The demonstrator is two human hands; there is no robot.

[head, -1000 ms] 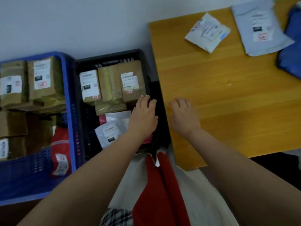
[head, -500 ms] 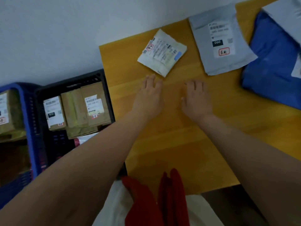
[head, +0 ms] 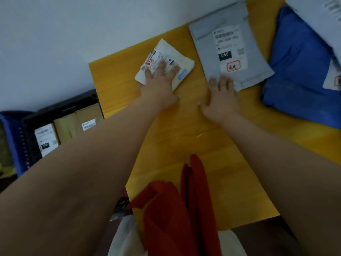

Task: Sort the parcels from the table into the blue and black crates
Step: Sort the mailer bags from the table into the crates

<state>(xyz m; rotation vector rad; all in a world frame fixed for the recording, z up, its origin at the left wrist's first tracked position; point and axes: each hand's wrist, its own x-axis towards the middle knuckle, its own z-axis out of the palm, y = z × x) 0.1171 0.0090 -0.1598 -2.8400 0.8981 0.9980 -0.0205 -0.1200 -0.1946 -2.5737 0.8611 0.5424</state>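
Both hands are reaching out flat over the wooden table [head: 184, 137], each to a separate parcel. Left hand [head: 158, 85] is lying with straight, spread fingers pressing on the small white parcel [head: 177, 58], apparently pinning it so it can be slid or lifted; nothing is being pinched yet. Right hand [head: 221, 97] is resting palm down, its fingers straight and touching the near edge of the grey mailer [head: 227, 48], thumb out to the left on bare wood, probably readying to drag the mailer nearer. The white parcel is sitting near the table's far left corner, so little margin is remaining on that side. The grey mailer is lying at the far edge, its right side just beside the blue bag parcel [head: 299, 67], which is carrying another pale mailer [head: 317, 17] on top. Bare wood is stretching between the parcels and the near edge, giving room for pulling both back. The black crate [head: 60, 108] is standing off the table's left edge, holding brown boxed parcels [head: 73, 124], with the blue crate [head: 11, 130] further left, mostly out of view.
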